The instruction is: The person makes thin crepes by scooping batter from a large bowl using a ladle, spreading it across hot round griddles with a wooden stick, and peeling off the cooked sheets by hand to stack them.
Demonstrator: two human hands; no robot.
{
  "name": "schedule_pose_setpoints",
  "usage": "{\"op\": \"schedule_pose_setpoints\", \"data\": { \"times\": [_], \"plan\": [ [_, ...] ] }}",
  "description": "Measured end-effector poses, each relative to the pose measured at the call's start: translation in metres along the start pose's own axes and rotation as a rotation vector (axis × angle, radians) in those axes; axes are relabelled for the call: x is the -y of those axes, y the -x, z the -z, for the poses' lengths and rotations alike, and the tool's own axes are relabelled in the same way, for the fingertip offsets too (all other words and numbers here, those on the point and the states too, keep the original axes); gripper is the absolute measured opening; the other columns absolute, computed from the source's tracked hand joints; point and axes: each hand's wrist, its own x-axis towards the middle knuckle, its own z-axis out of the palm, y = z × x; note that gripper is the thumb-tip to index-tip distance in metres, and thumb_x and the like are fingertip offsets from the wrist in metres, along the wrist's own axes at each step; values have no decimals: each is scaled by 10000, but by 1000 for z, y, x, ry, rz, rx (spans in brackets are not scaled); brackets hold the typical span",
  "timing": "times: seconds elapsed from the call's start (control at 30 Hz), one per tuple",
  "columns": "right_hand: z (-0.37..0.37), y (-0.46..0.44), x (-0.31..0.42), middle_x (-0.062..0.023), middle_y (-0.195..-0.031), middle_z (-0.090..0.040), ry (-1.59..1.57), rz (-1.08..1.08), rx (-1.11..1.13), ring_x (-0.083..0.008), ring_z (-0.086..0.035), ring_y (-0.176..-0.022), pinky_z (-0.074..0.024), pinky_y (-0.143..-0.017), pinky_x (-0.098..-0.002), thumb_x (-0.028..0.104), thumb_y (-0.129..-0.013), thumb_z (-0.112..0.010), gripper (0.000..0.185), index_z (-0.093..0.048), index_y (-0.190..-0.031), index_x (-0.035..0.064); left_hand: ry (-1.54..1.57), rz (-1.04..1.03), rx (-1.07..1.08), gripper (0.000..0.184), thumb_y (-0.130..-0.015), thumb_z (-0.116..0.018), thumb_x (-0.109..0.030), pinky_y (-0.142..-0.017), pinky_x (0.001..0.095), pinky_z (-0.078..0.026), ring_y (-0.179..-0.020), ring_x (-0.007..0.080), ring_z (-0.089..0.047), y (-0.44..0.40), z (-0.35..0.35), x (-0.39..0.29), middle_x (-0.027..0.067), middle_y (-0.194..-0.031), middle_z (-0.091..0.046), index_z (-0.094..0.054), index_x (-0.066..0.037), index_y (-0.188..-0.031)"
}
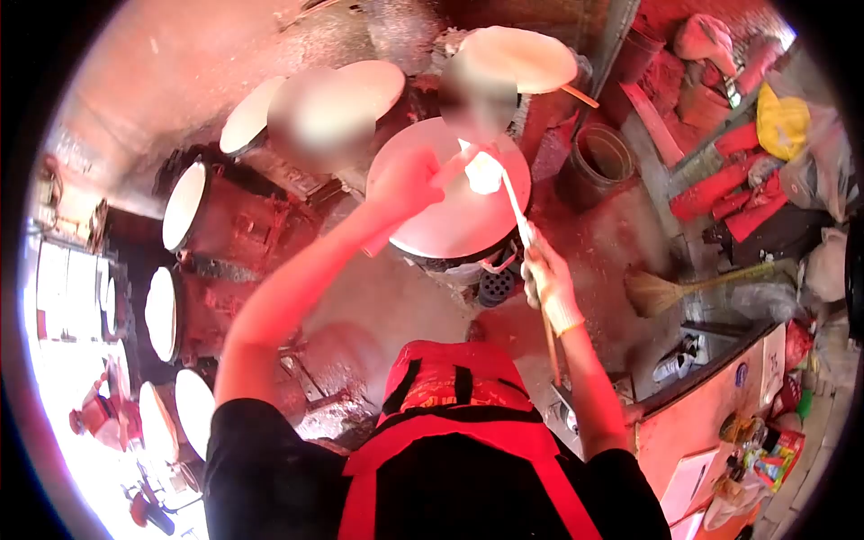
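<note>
My left hand point(405, 184) is over a round pale griddle-like top point(441, 225), its fingers curled and reaching to a bright white lump point(484, 173). Glare washes out the fingertips, so what they pinch is unclear. In a whitish glove, my right hand point(547, 279) is wrapped around a long thin stick point(515, 202). The stick's upper end meets the white lump, and its lower end points down toward my right side. Below the round top is a dark drum-like body, with a black perforated cylinder point(496, 288) beside it.
Other round pale lids point(186, 207) on drums curve along the left and back. A bucket point(603, 153) stands right of the round top. A broom point(661, 292) lies on the floor at right, above a wooden table point(702, 409) with packages. A person point(108, 409) is far left.
</note>
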Motion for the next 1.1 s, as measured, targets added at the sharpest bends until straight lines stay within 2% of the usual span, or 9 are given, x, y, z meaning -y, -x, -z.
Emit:
{"op": "schedule_pose_setpoints", "data": {
  "times": [0.13, 0.2, 0.27, 0.37, 0.53, 0.63, 0.7, 0.87, 1.1],
  "plan": [
    [8, 1, -75, 96, -583, -306, -307, -38, -165, -25, -217, -392, -189, -345, -195, 262, -962, -494, 425, -422, -1381, 270, 464, 224, -74, 208, -715, -632, -43, -423, 287, -442, -486, 149, -555, -24, -73, 21, 73, -653, -583, -527, 5, -889],
    [16, -12, -124, -8, -930, -578, -74, 105, -222, -124, -552, -747, -442, -639, -245, 245, -957, -506, 430, -436, -1371, 150, 688, 296, -120, 206, -737, -617, -22, -384, 294, -414, -453, 151, -528, -41, -120, 50, 72, -629, -562, -501, 0, -906],
    [-1, -21, -126, -119, -1408, -419, 223, 373, -322, -193, -394, -1296, -299, -1044, -282, 228, -949, -516, 457, -426, -1346, 21, 824, 316, -188, 200, -760, -601, -3, -362, 296, -389, -429, 153, -506, -56, -147, 58, 71, -609, -541, -479, -5, -918],
    [-26, -29, -99, -123, -1364, -473, 578, 116, -419, -195, -470, -1241, -350, -1013, -285, 223, -956, -484, 452, -402, -1360, 37, 933, 303, -248, 195, -813, -628, -36, -337, 291, -361, -392, 149, -475, -75, -144, 55, 59, -598, -525, -464, -12, -918],
    [-58, -82, -109, -132, -1304, -529, 401, 222, -551, -241, -563, -1128, -426, -933, -319, 277, -956, -473, 469, -384, -1382, 103, 1191, 121, -181, 194, -887, -600, -176, -381, 256, -390, -434, 107, -477, -92, -56, 21, 25, -623, -538, -495, -20, -934],
    [-57, -113, -149, 49, -596, -462, -43, 125, -534, -57, -336, -371, -252, -348, -220, 320, -956, -483, 409, -431, -1361, 304, 1428, -120, 31, 242, -941, -509, -230, -515, 199, -442, -615, 82, -526, -89, 10, 13, 40, -772, -591, -518, -4, -1027],
    [-94, -69, -71, 68, -544, -362, -494, -90, -469, -47, -261, -344, -188, -335, -214, 337, -952, -486, 401, -433, -1350, 336, 1537, -50, 146, 248, -962, -474, -226, -596, 179, -434, -761, 75, -521, -74, 49, -3, 93, -1010, -584, -501, -7, -1074],
    [-150, -53, -120, 69, -568, -362, -545, -29, -698, -69, -300, -368, -227, -340, -223, 273, -958, -493, 344, -476, -1274, 408, 1120, 246, 151, 172, -885, -596, -216, -385, 167, -290, -461, 21, -389, 6, 73, 64, -41, -657, -484, -527, -67, -836],
    [-180, -168, -105, 59, -563, -385, -463, 169, -621, -82, -352, -365, -285, -321, -244, 272, -943, -517, 355, -468, -1294, 292, 985, 527, -122, 189, -844, -671, -181, -380, 197, -246, -437, 23, -355, 135, 54, 148, -55, -584, -452, -529, -80, -774]
  ]
}}
